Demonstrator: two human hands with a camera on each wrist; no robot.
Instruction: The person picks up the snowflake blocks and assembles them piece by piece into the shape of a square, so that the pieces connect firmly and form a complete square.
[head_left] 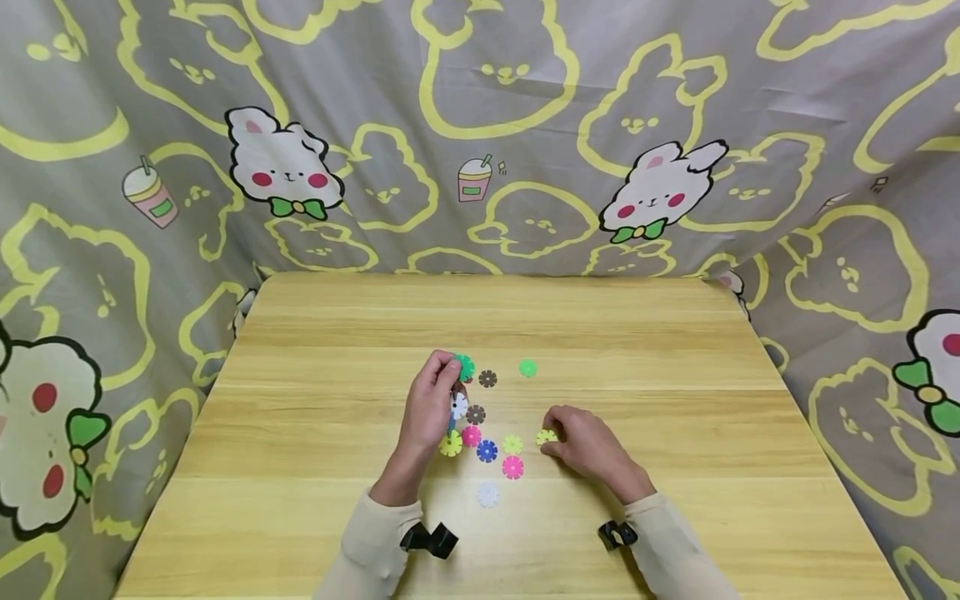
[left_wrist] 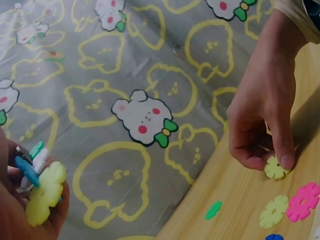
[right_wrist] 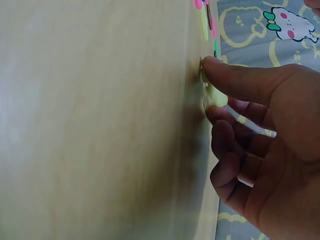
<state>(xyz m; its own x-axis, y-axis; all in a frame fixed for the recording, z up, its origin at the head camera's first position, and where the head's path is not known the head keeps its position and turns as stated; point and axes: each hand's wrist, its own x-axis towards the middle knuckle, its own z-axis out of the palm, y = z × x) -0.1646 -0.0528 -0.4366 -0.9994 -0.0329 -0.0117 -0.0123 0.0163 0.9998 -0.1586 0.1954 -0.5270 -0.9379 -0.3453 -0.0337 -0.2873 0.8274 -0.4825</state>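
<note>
My left hand (head_left: 429, 410) grips a joined cluster of plastic snowflake discs. A green disc (head_left: 466, 367), a white disc (head_left: 459, 406) and a yellow disc (left_wrist: 46, 195) show on it, along with a blue disc (left_wrist: 27, 171); the palm and fingers hide part of the cluster. To the right, my right hand (head_left: 591, 442) pinches a pale yellow snowflake disc (left_wrist: 275, 168) between thumb and fingertips, close over the tabletop. Another pale yellow disc (head_left: 512, 444) lies just left of it, beside a pink disc (head_left: 513, 467).
Loose discs lie on the wooden table (head_left: 645, 350): a light green disc (head_left: 528, 367) farther back, brown discs (head_left: 476, 414) by the cluster, a blue disc (head_left: 487, 451) and a whitish disc (head_left: 488, 495) nearer me. A patterned curtain (head_left: 525, 208) surrounds the table's back and sides.
</note>
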